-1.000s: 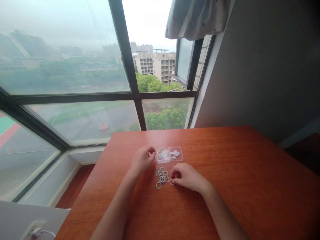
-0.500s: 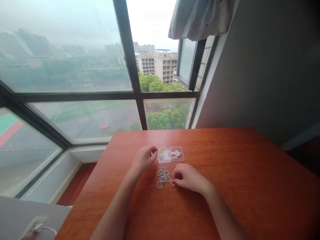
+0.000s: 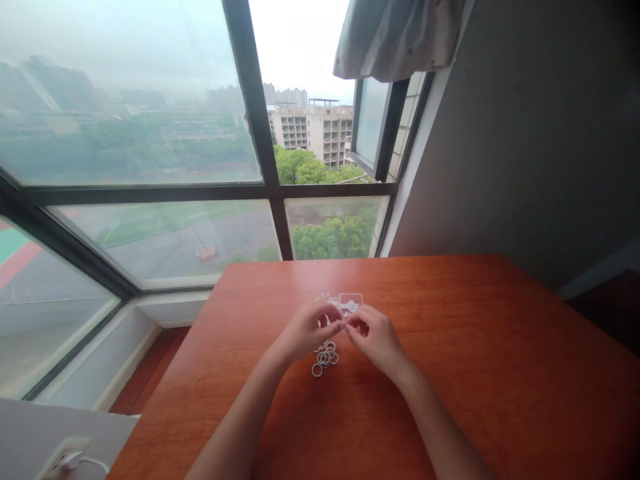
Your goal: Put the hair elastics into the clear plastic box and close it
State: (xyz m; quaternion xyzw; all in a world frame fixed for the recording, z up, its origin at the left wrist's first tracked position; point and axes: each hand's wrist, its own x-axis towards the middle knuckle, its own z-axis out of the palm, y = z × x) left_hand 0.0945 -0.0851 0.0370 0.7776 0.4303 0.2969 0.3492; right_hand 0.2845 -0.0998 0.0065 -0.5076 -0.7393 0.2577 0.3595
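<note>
Left hand [image 3: 309, 331]: numbered one of two; curled, pressed thumb and fingertips together, met the other hand tip to tip; could not tell whether around anything.
Right hand [image 3: 374, 335]: curled likewise, pressed tips together against the left; could not tell whether pinching anything.
Pale rings [image 3: 327, 356]: numbered at least five, too overlapped to count exactly; lay just on the near side of the joined fingertips and slightly left, partly covered by the left hand.
Clear case [image 3: 358, 298]: numbered one; lay open just beyond both hands, partly hidden behind the left; held at least one white piece [image 3: 352, 307] in the right half.
Worktop [image 3: 450, 333]: numbered one; carried rings and case, ran up to the window.
Curtain [image 3: 395, 40]: numbered one; hung well apart, at upper right.
</note>
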